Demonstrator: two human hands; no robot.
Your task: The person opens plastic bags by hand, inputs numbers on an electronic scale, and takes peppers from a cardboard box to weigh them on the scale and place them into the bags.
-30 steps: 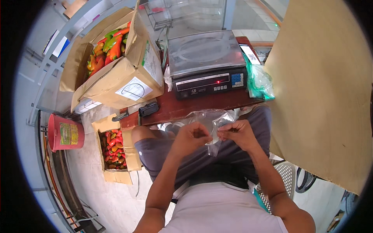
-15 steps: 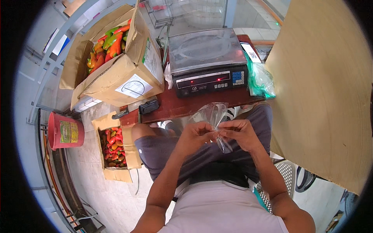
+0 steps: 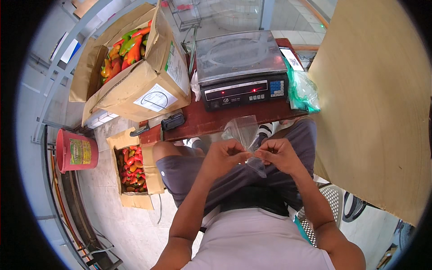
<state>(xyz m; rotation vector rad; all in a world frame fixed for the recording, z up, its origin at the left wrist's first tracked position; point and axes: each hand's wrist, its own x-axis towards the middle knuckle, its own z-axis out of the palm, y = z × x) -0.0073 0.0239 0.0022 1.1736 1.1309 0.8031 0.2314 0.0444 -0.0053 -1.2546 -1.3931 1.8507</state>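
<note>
Clear plastic bag (image 3: 240,128) is sitting between my hands above my lap, its top end overlapping the near edge of the red-brown table (image 3: 193,127) in view — a tan panel (image 3: 373,112) is bounding my right, while floor (image 3: 101,193) is opening out on my left. My left hand (image 3: 225,157) and right hand (image 3: 280,154) are pinching the film — thumbs and fingertips closed, nearly meeting.

And the pinched middle of the clear plastic bag (image 3: 240,127) is lost between the left hand (image 3: 225,155) and the right hand (image 3: 280,154)! Ahead of them, the red marks (image 3: 254,90) on the scale (image 3: 243,63) are too small to read; right of the right hand, a tan board (image 3: 373,99) runs off the top edge, and, lower down, the forearm covers part of a perforated chair (image 3: 332,199).
</note>
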